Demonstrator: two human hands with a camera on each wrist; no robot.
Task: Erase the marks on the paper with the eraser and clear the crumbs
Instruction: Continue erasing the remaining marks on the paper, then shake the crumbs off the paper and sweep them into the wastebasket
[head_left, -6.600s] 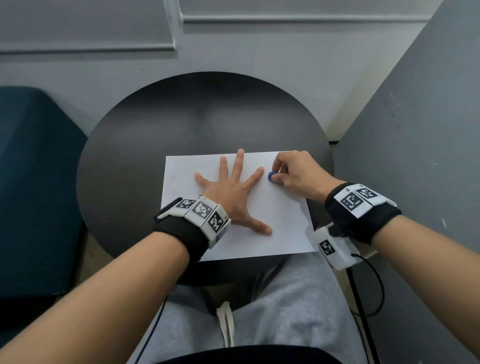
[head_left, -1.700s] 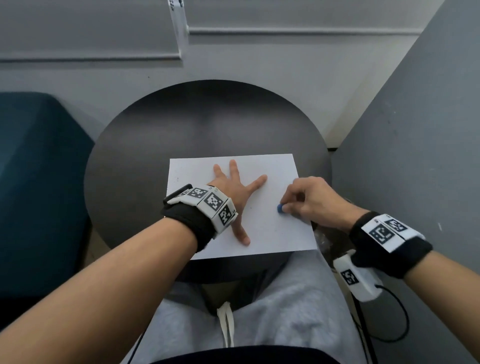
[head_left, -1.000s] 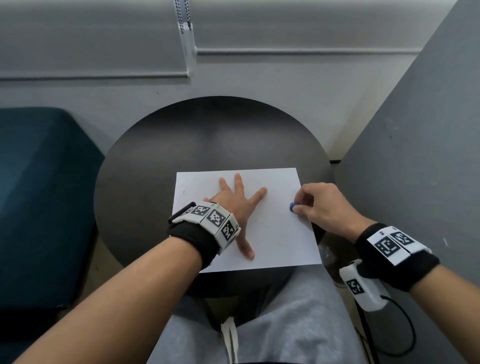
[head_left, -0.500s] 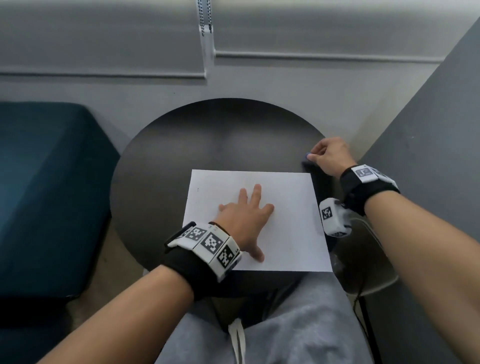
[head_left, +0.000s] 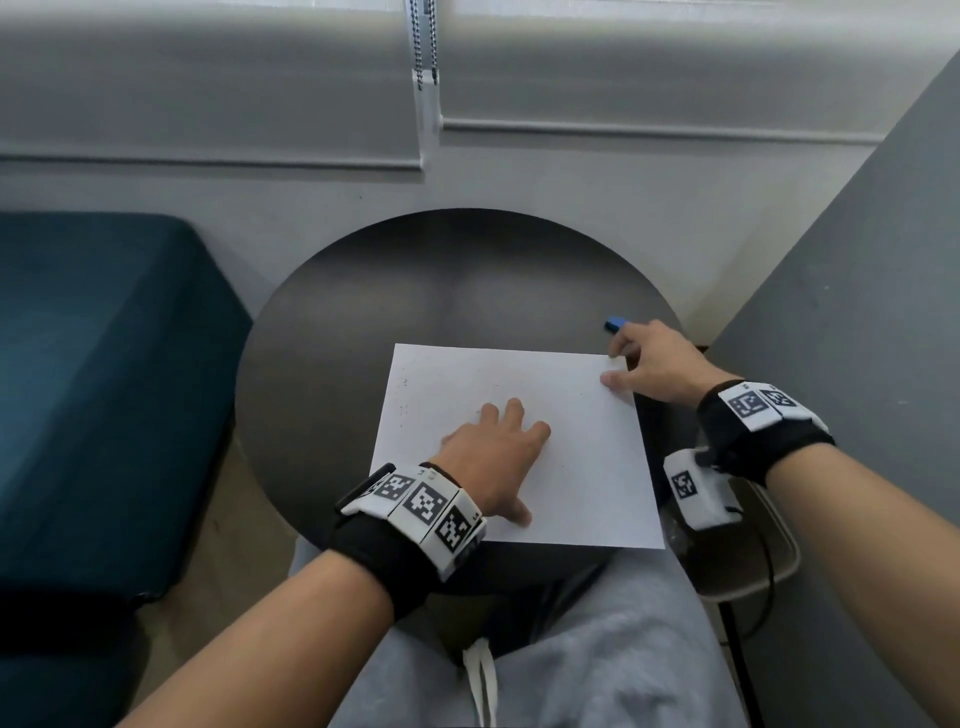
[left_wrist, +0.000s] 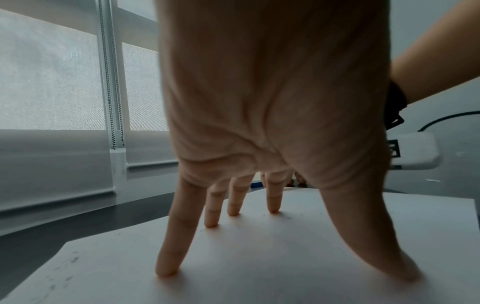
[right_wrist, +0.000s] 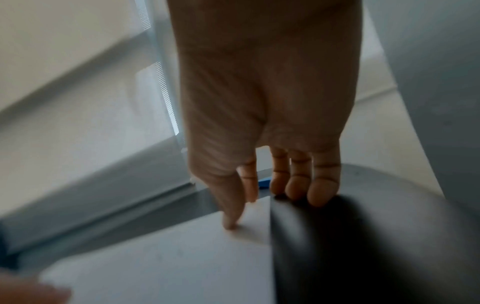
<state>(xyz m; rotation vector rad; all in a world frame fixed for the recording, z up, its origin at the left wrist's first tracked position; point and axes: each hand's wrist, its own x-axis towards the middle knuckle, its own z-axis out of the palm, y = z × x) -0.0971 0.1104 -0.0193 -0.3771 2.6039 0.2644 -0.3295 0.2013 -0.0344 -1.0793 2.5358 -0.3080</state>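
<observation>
A person sits at a round dark table (head_left: 332, 395) with a white sheet of paper (head_left: 582, 467) lying on its near half, the sheet's near edge close to the table's near rim. The left hand (head_left: 493, 452) is spread on the middle of the paper, fingers straight and splayed, their tips and the thumb pressing down on the sheet while the palm arches above it, as the left wrist view shows; it grasps nothing. The right hand (head_left: 654, 364) is at the far right corner of the paper, fingers loosely extended and released: the thumb (right_wrist: 231, 214) rests on the sheet just inside its right edge, and the other fingertips (right_wrist: 322, 193) touch the dark table just beyond that edge. The small blue eraser (head_left: 614, 323) lies on the bare table just past the paper's far right corner, right beside the right hand's index fingertip; whether the finger touches it cannot be told, and no finger is wrapped around it. In the right wrist view a sliver of blue shows between the fingers. Faint grey specks and smudges (left_wrist: 70, 261) dot the left part of the sheet. Both wrists wear black bands with white coded tags. A dark teal seat (head_left: 104, 364) stands to the left, a grey panel (head_left: 857, 338) to the right, and window blinds with a bead chain (head_left: 423, 36) hang on the far wall
</observation>
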